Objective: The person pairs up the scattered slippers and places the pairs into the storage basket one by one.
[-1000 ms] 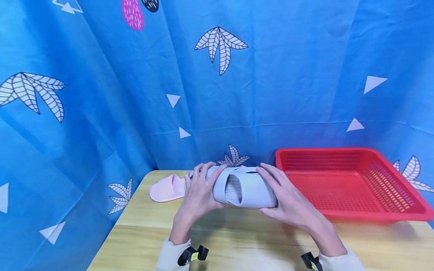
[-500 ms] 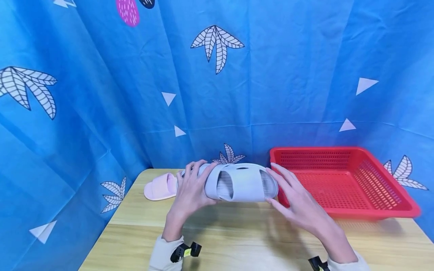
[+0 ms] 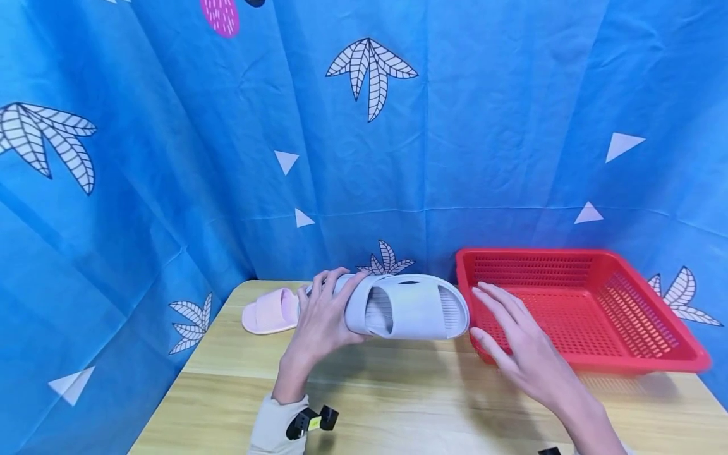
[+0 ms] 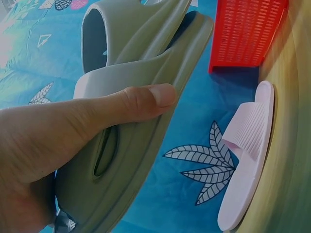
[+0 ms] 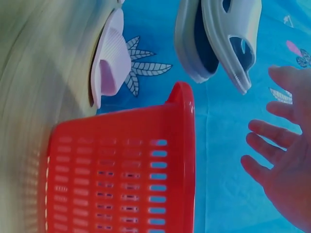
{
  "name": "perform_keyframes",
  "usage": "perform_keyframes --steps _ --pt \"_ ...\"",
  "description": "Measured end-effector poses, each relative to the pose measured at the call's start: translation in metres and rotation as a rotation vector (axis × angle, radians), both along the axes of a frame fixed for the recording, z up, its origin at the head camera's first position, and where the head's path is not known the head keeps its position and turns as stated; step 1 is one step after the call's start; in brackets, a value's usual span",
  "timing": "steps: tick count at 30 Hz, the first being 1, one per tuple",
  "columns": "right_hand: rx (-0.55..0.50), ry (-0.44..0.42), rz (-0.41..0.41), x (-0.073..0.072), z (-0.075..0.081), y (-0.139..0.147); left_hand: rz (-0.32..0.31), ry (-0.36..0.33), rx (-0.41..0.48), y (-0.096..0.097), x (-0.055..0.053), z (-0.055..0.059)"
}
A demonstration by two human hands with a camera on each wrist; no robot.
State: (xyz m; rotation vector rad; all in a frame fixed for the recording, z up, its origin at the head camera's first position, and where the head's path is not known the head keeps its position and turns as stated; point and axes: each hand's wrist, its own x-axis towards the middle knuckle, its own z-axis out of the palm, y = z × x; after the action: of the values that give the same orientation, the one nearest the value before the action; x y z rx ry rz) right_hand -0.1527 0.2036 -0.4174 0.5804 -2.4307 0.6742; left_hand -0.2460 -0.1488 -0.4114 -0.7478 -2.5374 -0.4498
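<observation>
My left hand (image 3: 324, 319) grips a pair of light grey slippers (image 3: 418, 309), held together sideways above the table. In the left wrist view its thumb lies across the strap of the grey slippers (image 4: 141, 68). The right wrist view shows two soles, one slipper fitted against the other. My right hand (image 3: 526, 354) is apart from the slippers' right end, fingers spread and holding nothing, in front of the red basket's left side. A pink slipper (image 3: 270, 311) lies on the table, left of my left hand, which hides part of that area.
A red perforated plastic basket (image 3: 614, 364) stands on the right of the wooden table (image 3: 398, 404). A blue patterned curtain (image 3: 483, 139) hangs behind and along the left side.
My right hand has let go of the grey slippers' right end and moved away to the right. The left hand keeps its hold, and the slippers' open end now shows more fully.
</observation>
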Motion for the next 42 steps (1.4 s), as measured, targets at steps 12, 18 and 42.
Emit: perform_keyframes --steps 12,18,42 --pt "-0.005 0.096 -0.026 0.011 -0.008 0.025 -0.006 -0.022 0.014 0.002 -0.001 0.000" --pt "0.008 0.105 -0.055 0.018 -0.018 0.041 -0.011 -0.002 0.005 -0.002 -0.001 0.000" --pt "0.031 0.095 -0.173 0.036 -0.048 0.097 -0.001 -0.021 0.011 -0.001 -0.002 -0.003"
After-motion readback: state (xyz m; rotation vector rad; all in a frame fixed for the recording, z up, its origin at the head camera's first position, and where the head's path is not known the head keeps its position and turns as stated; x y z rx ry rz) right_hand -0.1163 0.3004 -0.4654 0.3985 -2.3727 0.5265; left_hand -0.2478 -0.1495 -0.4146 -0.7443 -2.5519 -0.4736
